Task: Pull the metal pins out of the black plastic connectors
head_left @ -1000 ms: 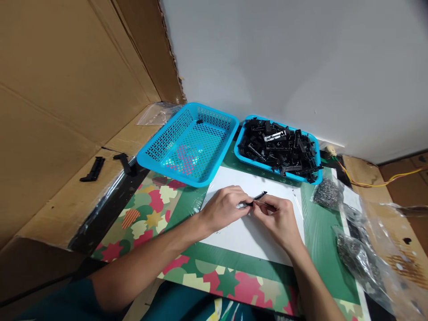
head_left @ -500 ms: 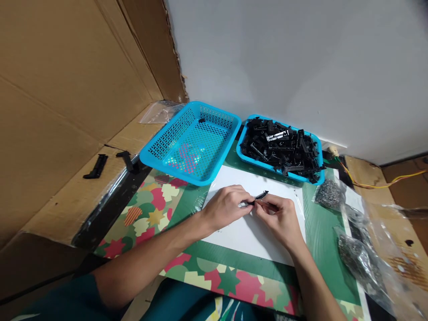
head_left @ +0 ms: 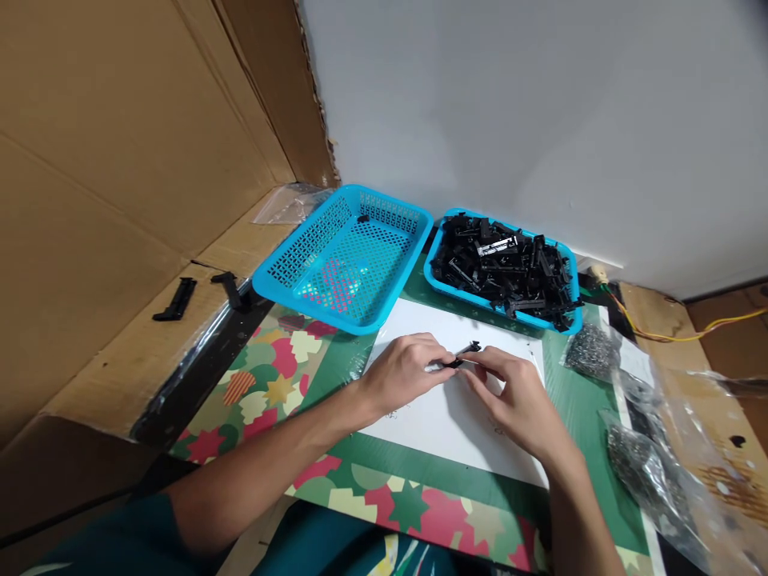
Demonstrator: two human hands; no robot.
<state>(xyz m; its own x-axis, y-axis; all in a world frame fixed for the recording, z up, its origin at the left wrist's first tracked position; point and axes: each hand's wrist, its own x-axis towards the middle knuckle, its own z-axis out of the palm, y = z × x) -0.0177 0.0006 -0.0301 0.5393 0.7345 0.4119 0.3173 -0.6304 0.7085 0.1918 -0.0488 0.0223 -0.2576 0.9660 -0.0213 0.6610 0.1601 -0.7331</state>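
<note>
Over the white sheet point(head_left: 420, 428), my left hand point(head_left: 411, 368) pinches a small, narrow black plastic part point(head_left: 470, 349) between thumb and fingers. The part points up and to the right, and its lower end is covered by my fingertips. My right hand point(head_left: 516, 392) is beside it, with the index fingertip touching the part and the thumb held apart below. Whether anything tiny lies under that fingertip cannot be made out. A few tiny dark pieces point(head_left: 498, 430) lie on the sheet below my right hand.
A blue basket point(head_left: 360, 326) at back left holds one small black piece. Another blue basket point(head_left: 462, 297) is heaped with black plastic parts. Clear bags of small metal pieces point(head_left: 642, 464) lie at right. Two black parts point(head_left: 177, 300) rest on cardboard at left, below a cardboard wall.
My right hand has opened: its thumb has moved down and away from the part, while the index finger stays at it. My left hand keeps its hold, almost still.
</note>
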